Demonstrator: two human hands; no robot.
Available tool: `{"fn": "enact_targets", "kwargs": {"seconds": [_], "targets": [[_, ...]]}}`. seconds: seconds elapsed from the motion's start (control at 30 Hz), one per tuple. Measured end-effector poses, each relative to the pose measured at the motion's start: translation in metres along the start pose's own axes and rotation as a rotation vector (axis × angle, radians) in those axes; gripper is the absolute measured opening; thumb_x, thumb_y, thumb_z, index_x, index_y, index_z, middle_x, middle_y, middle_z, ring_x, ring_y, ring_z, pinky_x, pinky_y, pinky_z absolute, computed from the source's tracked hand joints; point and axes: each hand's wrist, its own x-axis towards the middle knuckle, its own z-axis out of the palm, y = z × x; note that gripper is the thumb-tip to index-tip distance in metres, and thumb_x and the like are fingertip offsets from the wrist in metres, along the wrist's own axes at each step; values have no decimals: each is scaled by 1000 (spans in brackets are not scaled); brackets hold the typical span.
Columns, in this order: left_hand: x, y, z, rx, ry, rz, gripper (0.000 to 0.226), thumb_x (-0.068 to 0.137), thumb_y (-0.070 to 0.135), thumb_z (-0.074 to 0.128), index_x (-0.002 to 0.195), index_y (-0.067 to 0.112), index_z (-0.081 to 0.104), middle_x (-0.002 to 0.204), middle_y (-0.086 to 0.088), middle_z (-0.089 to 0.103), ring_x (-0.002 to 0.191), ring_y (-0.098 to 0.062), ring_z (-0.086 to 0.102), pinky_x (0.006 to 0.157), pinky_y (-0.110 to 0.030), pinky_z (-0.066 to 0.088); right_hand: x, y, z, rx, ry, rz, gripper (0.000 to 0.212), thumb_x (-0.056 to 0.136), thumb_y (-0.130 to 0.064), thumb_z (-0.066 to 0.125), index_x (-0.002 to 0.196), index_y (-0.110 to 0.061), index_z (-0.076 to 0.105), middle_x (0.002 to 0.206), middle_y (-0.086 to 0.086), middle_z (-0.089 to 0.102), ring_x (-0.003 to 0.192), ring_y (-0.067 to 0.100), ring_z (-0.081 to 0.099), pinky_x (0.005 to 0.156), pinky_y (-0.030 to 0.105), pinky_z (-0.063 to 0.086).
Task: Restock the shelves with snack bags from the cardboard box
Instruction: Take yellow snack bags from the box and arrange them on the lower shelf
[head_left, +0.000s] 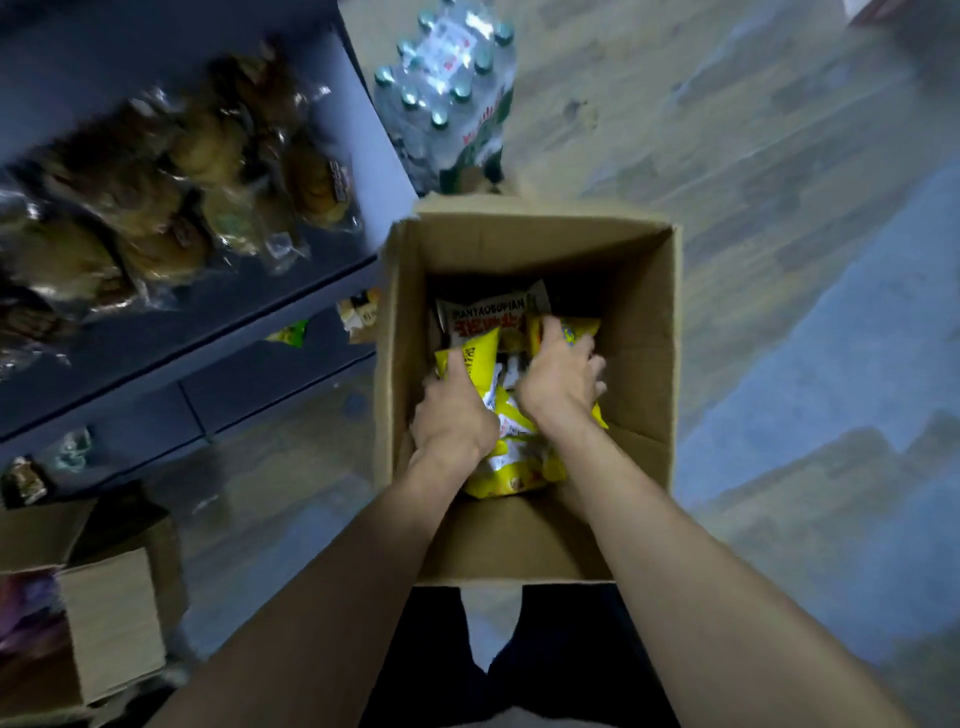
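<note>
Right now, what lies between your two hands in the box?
In the head view, yellow snack bags fill the gap between the left hand and right hand, inside the cardboard box.

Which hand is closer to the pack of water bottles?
Right, narrowly. The right hand reaches deeper into the box toward the water bottles; the left hand grips yellow bags nearer the person.

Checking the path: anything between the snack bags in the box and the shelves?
Nothing visible. Both hands, left hand and right hand, already grip yellow snack bags in the open cardboard box; shelves stand beside its left wall.
</note>
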Motion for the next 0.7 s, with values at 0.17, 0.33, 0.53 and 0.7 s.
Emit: {"fn": "enact_targets", "kwargs": {"seconds": [0.17,0.33,0.53,0.7], "targets": [[-52,4,-31,6,146,187,59,91,31,56,143,20,31,119,-17,57,107,-40,57,85,-43,46,-54,-4,-59,59,109,-165,85,84,-8,59,152,-39,19,149,15,27,124,40,30,105,48,29],[-93,6,-62,-54,301,357,62,92,33,54,147,23,27,118,-12,56,103,-35,59,80,-42,47,-108,2,-90,202,183,-281,83,81,-14,65,151,-34,25,138,13,43,122,36,42,103,42,35],[-127,-1,-81,-108,430,487,65,91,31,53,149,20,25,111,-12,55,95,-34,60,74,-42,50,-161,16,-89,416,364,-417,85,76,-6,63,151,-28,30,142,8,42,129,26,39,108,40,36],[-164,-7,-85,-71,559,469,66,92,37,49,150,21,21,114,-5,52,98,-30,61,70,-40,50,-187,22,-98,427,415,-490,79,78,-10,62,150,-22,33,134,8,46,123,25,40,106,33,31]]}}
